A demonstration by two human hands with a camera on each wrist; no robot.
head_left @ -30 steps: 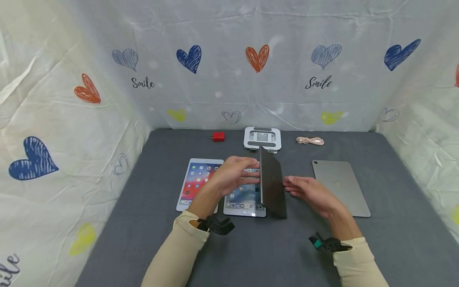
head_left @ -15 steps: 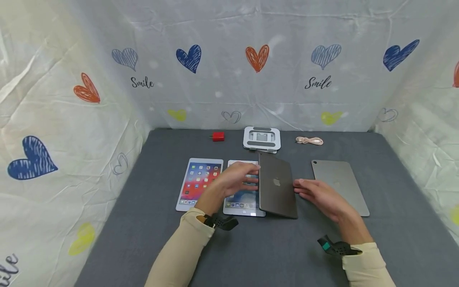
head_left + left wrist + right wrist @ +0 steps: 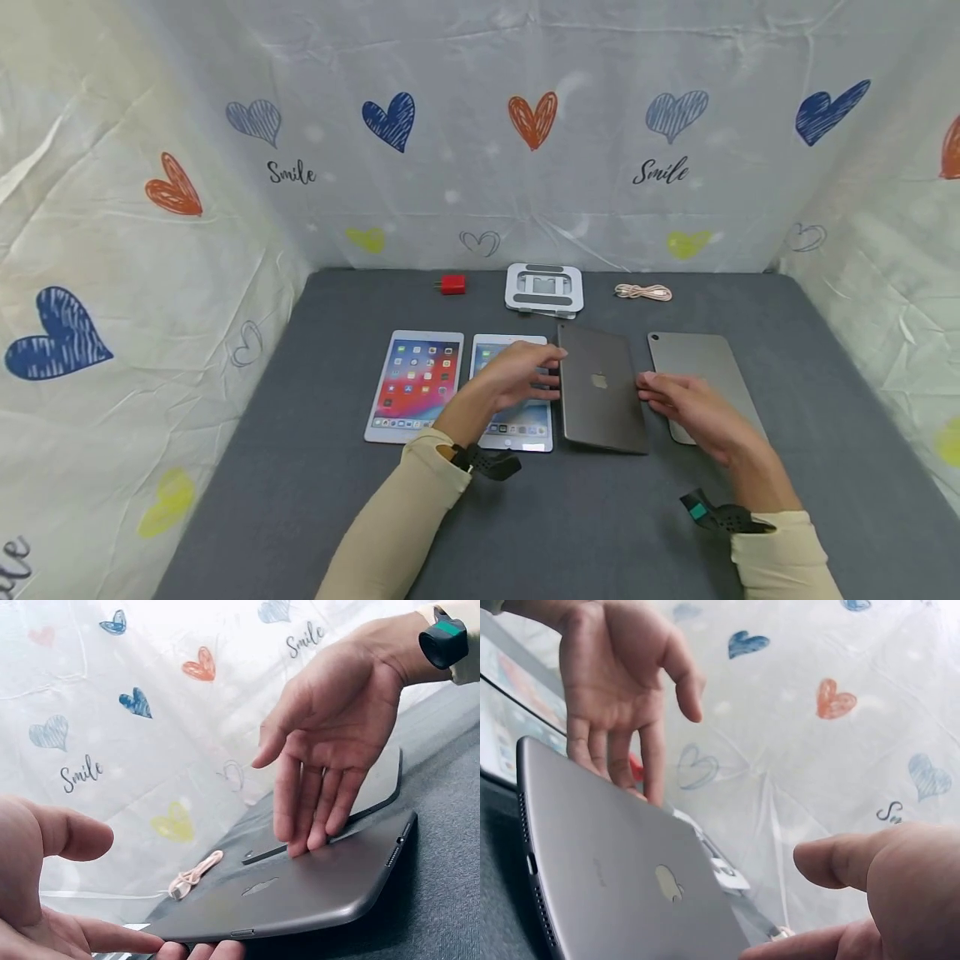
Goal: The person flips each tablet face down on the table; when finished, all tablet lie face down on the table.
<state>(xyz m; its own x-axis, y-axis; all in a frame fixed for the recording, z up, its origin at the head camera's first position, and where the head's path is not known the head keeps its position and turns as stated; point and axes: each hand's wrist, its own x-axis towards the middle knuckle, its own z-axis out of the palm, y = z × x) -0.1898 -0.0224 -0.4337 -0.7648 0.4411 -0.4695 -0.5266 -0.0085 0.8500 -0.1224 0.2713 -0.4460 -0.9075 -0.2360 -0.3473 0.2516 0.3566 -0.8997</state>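
Note:
A dark grey tablet (image 3: 602,396) lies back side up, tilted, its left long edge raised off the table and its right edge low. My left hand (image 3: 512,379) supports that raised edge with extended fingers; in the left wrist view the thumb (image 3: 84,836) stands apart from the tablet. At the opposite edge, the fingertips of my right hand (image 3: 693,410) are right at the tablet, its thumb (image 3: 831,859) also held away. Beneath my left hand lies a white tablet (image 3: 517,442) with a lit screen. A lighter grey tablet (image 3: 697,358) lies face down, partly behind my right hand.
Another white tablet (image 3: 416,379) with a lit screen lies at the left. Along the back of the grey table (image 3: 315,517) are a red charger plug (image 3: 453,285), a folded silver stand (image 3: 543,289) and a bundled pale pink cable (image 3: 643,292). Printed curtains enclose the table.
The dark grey tablet has gone from nearly upright to a low tilt and shifted right, off the white tablet. Both hands have moved right with it.

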